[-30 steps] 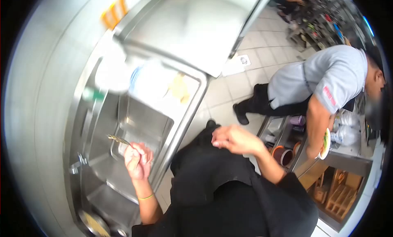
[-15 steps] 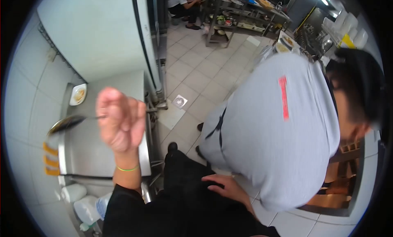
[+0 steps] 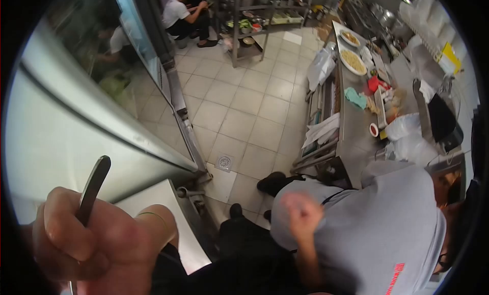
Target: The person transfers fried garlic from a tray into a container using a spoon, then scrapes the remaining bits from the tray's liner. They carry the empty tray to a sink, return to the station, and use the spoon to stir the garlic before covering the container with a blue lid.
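Note:
My left hand is large at the lower left, fingers wrapped round the flat handle of a ladle-like metal utensil. The rounded handle end sticks up above my fingers. A thin lower stretch shows under the hand, and the utensil's head is out of view. Beside my wrist lies a pale counter top. My right hand is raised in front of a co-worker's grey shirt, overlapping it in this view. Motion blurs its fingers, which look curled, and nothing shows in them.
A tall fridge with a glass door stands on the left. The co-worker bends over at the right, close to me. Beyond, a steel counter carries plates of food and cloths. Another person crouches by a shelf rack.
My view has turned toward the aisle. My left hand has come lower and closer with the utensil, whose round head has left view. My right hand has risen from my lap.

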### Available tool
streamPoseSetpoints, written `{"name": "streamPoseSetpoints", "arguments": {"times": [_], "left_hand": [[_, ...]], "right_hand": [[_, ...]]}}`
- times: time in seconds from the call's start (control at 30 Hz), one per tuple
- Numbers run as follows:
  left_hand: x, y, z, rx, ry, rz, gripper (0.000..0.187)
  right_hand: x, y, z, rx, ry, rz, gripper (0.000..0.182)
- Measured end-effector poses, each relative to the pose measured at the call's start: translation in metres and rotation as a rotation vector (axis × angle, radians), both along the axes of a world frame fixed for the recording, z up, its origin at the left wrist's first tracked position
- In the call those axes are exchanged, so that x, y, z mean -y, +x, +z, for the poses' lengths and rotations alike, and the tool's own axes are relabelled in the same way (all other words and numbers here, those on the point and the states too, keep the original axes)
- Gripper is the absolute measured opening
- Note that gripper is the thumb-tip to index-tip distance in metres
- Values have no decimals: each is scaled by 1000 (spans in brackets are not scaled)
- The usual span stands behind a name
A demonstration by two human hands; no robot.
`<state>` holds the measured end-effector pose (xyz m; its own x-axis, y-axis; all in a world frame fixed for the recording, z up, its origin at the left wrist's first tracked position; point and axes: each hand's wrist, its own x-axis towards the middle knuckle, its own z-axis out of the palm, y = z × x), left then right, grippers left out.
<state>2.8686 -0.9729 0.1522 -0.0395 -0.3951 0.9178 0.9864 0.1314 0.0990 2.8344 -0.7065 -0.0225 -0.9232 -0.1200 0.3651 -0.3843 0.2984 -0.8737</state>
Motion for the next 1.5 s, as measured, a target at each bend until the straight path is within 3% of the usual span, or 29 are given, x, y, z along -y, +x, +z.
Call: {"name": "streamPoseSetpoints", "arguments": {"times": [0.07, 0.1, 0.13, 0.17, 0.2, 0.27, 0.37, 0.43, 0.47, 0.53, 0.63, 1.13, 1.33, 1.5], "left_hand": [[-5, -36, 14, 79, 232, 142, 5], [2, -50, 20, 69, 220, 131, 5], [9, -60, 26, 63, 130, 24, 8], [14, -67, 30, 68, 39, -75, 12], [10, -84, 33, -1, 80, -63, 14], [18, -101, 43, -26, -10, -58, 15], [26, -128, 50, -130, -119, -94, 18], [23, -143, 53, -305, 508, 592, 19], [-22, -193, 72, -336, 479, 714, 21], [2, -210, 57, -307, 217, 323, 20], [26, -272, 65, -258, 38, 127, 19], [154, -564, 101, -338, -389, -43, 20], [179, -746, 104, -335, -447, -142, 21], [154, -921, 115, -330, -458, -316, 24]], "right_hand": [[23, -62, 46, -478, -188, -242, 5], [18, -83, 81, -682, -71, -300, 9], [23, -101, 98, -880, -428, -445, 14], [-2, -117, 140, -947, -539, 146, 23], [-13, -125, 161, -1179, -98, -66, 33], [-20, -141, 207, -1453, -43, 86, 33], [-21, -170, 234, -1606, -16, 191, 32], [-20, -198, 235, -1625, -13, 235, 31], [-22, -212, 235, -1663, -15, 237, 31], [-23, -241, 233, -1691, 8, 259, 30], [-18, -291, 240, -1725, 16, 206, 29], [71, -531, 283, -1854, 349, 158, 25], [97, -662, 280, -1860, 428, 54, 23], [87, -758, 292, -1825, 535, -99, 22]]}}
